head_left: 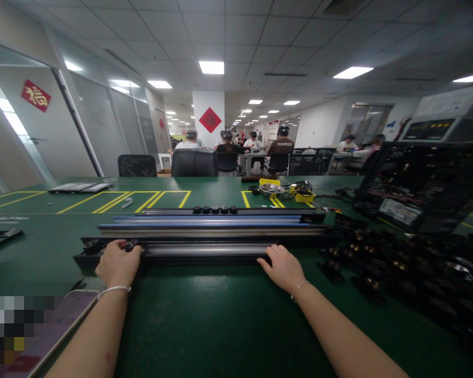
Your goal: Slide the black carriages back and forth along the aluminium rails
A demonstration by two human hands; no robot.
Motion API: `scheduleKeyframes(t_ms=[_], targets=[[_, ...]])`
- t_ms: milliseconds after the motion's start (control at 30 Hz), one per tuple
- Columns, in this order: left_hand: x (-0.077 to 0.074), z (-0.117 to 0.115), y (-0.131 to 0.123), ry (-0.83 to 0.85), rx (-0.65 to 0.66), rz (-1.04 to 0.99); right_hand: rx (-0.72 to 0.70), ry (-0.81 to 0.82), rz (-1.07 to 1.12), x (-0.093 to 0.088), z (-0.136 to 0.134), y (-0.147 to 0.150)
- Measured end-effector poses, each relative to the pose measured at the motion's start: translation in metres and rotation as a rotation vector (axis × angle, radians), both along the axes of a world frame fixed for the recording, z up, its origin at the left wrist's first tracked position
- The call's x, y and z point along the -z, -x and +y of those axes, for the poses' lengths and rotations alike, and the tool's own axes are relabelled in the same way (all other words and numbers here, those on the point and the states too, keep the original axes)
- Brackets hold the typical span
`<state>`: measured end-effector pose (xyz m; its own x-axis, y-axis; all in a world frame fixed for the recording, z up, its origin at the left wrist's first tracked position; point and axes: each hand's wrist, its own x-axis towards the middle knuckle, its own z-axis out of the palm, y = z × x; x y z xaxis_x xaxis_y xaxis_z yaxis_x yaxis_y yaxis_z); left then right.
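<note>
A long black rail with a silver metal face (208, 250) lies crosswise on the green table in front of me. My left hand (119, 263) is at its left part, with thumb and fingers closed around a small black part (131, 244) on the rail. My right hand (283, 268) grips the rail near its right end, fingers bent over the top and thumb at the near side. Behind it lie parallel rails, one with a blue strip (205, 221). Several small black round parts (215, 210) stand in a row on the rearmost rail.
A heap of black parts (394, 268) covers the table's right side, before an open black electronics case (412, 186). A metal dish (271, 188), yellow holders and cables (301, 188) sit farther back. A flat framed object (61, 331) lies at the near left. People sit at tables beyond.
</note>
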<state>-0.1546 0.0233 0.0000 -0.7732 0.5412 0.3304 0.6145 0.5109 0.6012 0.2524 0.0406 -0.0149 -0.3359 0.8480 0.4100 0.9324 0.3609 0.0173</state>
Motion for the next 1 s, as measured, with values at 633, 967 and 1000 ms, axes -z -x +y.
scheduleKeyframes(t_ms=[633, 967, 1000], targets=[[-0.006, -0.002, -0.013, 0.025, 0.048, 0.009, -0.011, -0.011, 0.005, 0.0, 0.0, -0.001], [-0.005, -0.002, -0.013, 0.022, 0.053, 0.012, -0.025, 0.013, 0.012, -0.001, 0.001, -0.002], [-0.005, -0.002, -0.013, 0.025, 0.055, 0.014, -0.026, 0.014, 0.011, -0.001, 0.001, -0.002]])
